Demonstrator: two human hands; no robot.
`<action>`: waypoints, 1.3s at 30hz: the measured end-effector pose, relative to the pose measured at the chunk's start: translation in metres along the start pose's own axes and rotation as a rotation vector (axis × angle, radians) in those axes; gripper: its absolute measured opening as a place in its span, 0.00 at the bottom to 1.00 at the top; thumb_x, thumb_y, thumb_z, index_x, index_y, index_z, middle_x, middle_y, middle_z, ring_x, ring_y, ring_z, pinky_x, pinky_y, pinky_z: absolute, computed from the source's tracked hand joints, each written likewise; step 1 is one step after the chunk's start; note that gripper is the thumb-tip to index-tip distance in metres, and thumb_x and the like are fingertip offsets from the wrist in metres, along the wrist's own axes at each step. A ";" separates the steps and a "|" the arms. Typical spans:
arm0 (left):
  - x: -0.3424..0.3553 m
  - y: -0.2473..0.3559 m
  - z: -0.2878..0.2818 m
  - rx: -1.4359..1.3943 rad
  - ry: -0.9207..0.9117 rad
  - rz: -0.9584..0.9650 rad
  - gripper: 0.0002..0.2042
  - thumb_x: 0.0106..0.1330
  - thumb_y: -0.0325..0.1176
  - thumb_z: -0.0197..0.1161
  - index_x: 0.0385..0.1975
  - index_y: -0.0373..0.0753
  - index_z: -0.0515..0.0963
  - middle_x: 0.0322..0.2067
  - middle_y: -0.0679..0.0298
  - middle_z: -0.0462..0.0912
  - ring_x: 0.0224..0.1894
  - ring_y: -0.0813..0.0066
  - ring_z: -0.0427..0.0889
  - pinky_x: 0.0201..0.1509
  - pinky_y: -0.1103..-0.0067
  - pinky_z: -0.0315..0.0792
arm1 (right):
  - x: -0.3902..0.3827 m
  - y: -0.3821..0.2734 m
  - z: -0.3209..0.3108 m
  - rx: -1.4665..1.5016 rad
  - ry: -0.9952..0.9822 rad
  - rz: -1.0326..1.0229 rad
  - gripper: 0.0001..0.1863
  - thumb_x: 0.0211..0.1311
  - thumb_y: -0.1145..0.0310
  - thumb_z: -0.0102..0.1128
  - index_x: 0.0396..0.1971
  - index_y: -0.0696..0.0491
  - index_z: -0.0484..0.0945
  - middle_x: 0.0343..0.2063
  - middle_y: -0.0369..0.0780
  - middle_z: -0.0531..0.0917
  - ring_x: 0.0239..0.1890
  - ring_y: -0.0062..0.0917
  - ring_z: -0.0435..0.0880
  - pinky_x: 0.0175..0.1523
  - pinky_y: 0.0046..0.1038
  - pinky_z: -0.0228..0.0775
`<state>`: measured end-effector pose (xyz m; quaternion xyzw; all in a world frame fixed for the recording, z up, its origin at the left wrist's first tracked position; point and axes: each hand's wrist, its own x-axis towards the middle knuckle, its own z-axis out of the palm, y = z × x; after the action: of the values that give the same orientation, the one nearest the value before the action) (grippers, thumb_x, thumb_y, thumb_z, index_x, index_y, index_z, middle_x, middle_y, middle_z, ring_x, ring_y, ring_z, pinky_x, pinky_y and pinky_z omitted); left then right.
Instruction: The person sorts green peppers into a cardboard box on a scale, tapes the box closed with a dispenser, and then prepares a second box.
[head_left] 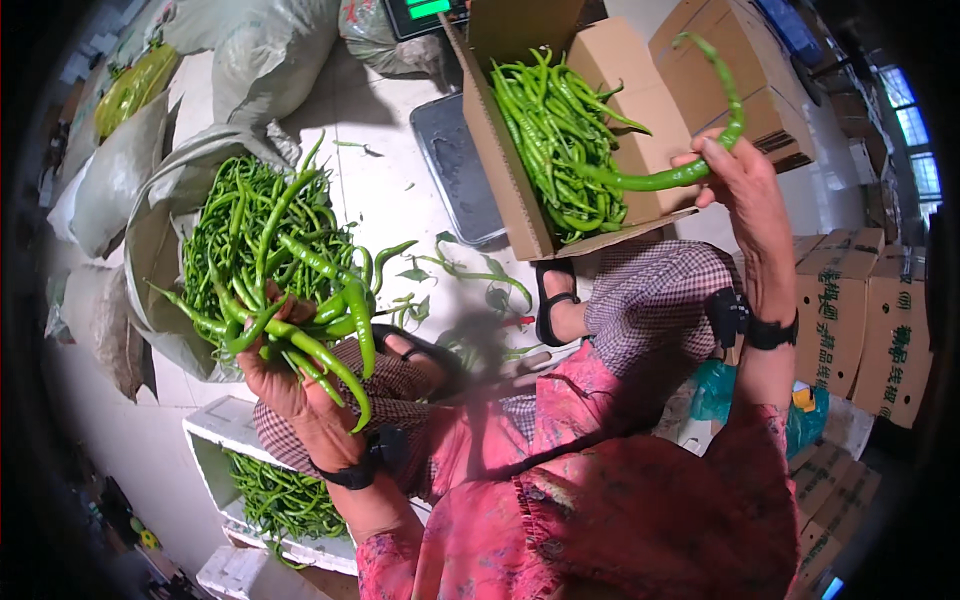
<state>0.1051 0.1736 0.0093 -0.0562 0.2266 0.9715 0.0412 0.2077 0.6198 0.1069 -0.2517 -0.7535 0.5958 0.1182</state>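
My left hand [281, 374] is closed around a bunch of long green chili peppers [332, 358], held at the lower left over my legs and the edge of an open sack [146, 265] full of more peppers [215, 230]. My right hand [742, 185] grips a curved pepper [650, 181] at the right, its fingers pinched on it; one end reaches over an open cardboard box [483, 130] that holds a pile of peppers [545, 120].
Several bulging sacks [262, 60] stand at the back left, near a dark tray [445, 150] and a scale [410, 20]. A white foam crate [205, 450] of peppers lies at the lower left. Cardboard cartons [840, 330] are stacked at the right. Loose peppers lie on the tiles.
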 end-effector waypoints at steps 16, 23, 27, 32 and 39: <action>-0.002 -0.018 0.009 0.173 0.159 -0.045 0.24 0.62 0.32 0.61 0.57 0.31 0.67 0.49 0.50 0.75 0.40 0.67 0.75 0.46 0.74 0.72 | 0.038 0.029 0.003 -0.234 -0.346 0.559 0.23 0.66 0.69 0.59 0.54 0.68 0.67 0.24 0.42 0.82 0.18 0.17 0.81 0.18 0.17 0.74; -0.003 -0.022 0.013 0.178 0.142 -0.081 0.20 0.65 0.31 0.60 0.54 0.30 0.68 0.46 0.52 0.78 0.41 0.66 0.79 0.45 0.72 0.75 | 0.043 0.044 -0.010 -0.696 -0.550 0.099 0.17 0.60 0.75 0.56 0.49 0.60 0.76 0.28 0.43 0.83 0.29 0.25 0.84 0.33 0.28 0.77; -0.006 -0.025 0.014 0.213 0.164 -0.121 0.21 0.65 0.31 0.61 0.55 0.29 0.67 0.45 0.53 0.77 0.42 0.67 0.77 0.46 0.72 0.75 | 0.056 0.021 0.035 -0.979 -0.886 -0.088 0.23 0.52 0.74 0.63 0.52 0.53 0.78 0.40 0.49 0.80 0.42 0.40 0.81 0.49 0.37 0.73; -0.005 -0.030 0.007 0.195 0.152 -0.110 0.22 0.66 0.33 0.60 0.57 0.29 0.67 0.49 0.51 0.76 0.43 0.65 0.78 0.52 0.69 0.75 | 0.058 0.052 0.064 -0.983 -0.702 -0.530 0.22 0.51 0.75 0.65 0.46 0.52 0.67 0.34 0.44 0.71 0.41 0.43 0.75 0.43 0.42 0.66; -0.005 -0.029 0.000 0.197 0.133 -0.118 0.24 0.66 0.34 0.60 0.58 0.28 0.66 0.51 0.50 0.76 0.44 0.62 0.79 0.57 0.64 0.74 | 0.075 0.055 0.058 -1.139 -0.795 -0.609 0.18 0.53 0.74 0.64 0.46 0.49 0.77 0.35 0.43 0.79 0.40 0.41 0.80 0.42 0.39 0.72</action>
<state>0.1131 0.1994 -0.0033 -0.1295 0.3195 0.9345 0.0885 0.1300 0.6192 0.0296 0.1789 -0.9669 0.1014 -0.1512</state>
